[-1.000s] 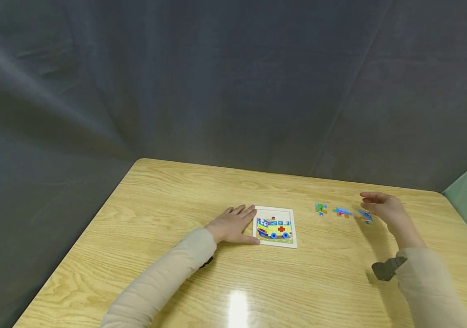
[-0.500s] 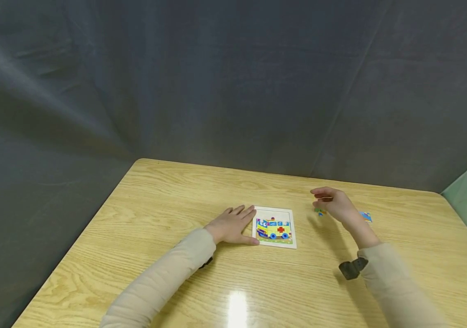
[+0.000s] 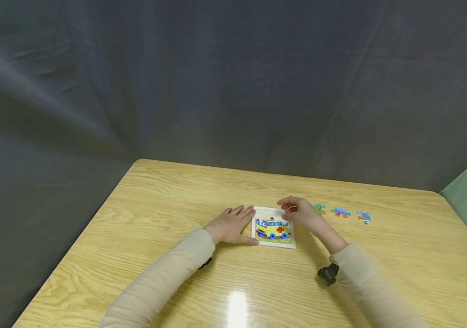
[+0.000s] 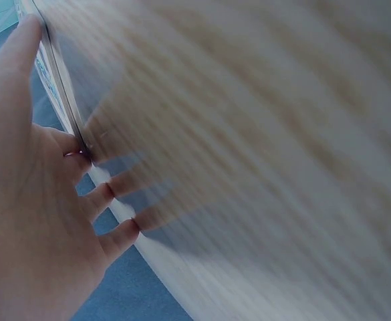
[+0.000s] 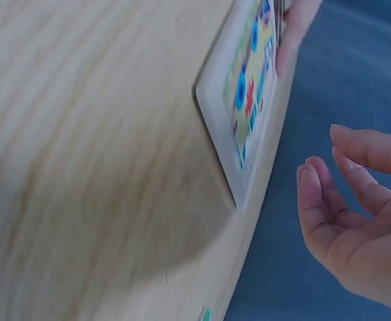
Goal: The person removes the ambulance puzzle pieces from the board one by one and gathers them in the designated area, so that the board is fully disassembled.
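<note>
In the head view, a white-framed jigsaw board lies on the table. Its ambulance picture fills the lower part, while the strip along the far side is bare white. My left hand rests flat with spread fingers at the board's left edge, thumb at the near corner. Over the board's far right corner hovers my right hand, fingers loosely bent. The right wrist view shows a gap between thumb and fingers of the right hand, with nothing held, beside the raised-looking board rim.
To the right of the board lie three loose jigsaw pieces in a row: a green one, a blue and pink one and a blue and orange one. A dark curtain hangs behind the wooden table.
My right hand has swept left, from over the rightmost piece, past the green one, to over the board. The three pieces stay on the table, and my left hand has kept its place.
</note>
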`<action>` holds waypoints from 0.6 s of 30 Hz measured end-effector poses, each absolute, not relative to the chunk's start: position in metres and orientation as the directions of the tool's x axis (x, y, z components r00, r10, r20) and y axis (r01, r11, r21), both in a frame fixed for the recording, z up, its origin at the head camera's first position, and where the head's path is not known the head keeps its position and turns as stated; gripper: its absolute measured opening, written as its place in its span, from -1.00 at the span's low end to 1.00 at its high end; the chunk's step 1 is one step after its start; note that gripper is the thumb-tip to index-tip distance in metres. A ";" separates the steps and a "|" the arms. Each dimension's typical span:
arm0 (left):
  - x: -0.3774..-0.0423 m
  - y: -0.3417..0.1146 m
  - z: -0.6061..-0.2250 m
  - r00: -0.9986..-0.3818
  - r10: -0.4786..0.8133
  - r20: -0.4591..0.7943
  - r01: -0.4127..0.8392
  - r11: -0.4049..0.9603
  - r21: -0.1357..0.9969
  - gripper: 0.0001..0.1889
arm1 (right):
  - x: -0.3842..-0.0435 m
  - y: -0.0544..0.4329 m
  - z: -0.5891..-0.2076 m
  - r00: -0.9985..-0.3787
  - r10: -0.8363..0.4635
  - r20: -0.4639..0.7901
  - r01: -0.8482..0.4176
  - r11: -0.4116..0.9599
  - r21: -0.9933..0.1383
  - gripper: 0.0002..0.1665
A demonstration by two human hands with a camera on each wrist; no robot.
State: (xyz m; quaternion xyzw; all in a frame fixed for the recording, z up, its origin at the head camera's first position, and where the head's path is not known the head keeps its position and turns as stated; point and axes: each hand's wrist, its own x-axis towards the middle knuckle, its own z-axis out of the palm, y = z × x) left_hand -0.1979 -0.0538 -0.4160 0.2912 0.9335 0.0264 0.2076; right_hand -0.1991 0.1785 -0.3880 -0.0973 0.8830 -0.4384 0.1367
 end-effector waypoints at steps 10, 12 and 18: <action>-0.197 -0.054 -0.415 -0.744 0.554 -0.374 0.535 0.829 0.162 -0.02 | -0.194 0.157 -0.398 -0.915 -0.361 -0.180 -0.079 0.597 -0.798 -0.59; -0.197 -0.054 -0.414 -0.745 0.552 -0.375 0.531 0.831 0.168 -0.03 | -0.193 0.154 -0.400 -0.912 -0.364 -0.187 -0.079 0.604 -0.793 -0.60; -0.197 -0.054 -0.414 -0.743 0.554 -0.377 0.533 0.829 0.168 -0.03 | -0.193 0.148 -0.405 -0.912 -0.376 -0.165 -0.129 0.643 -0.755 -0.62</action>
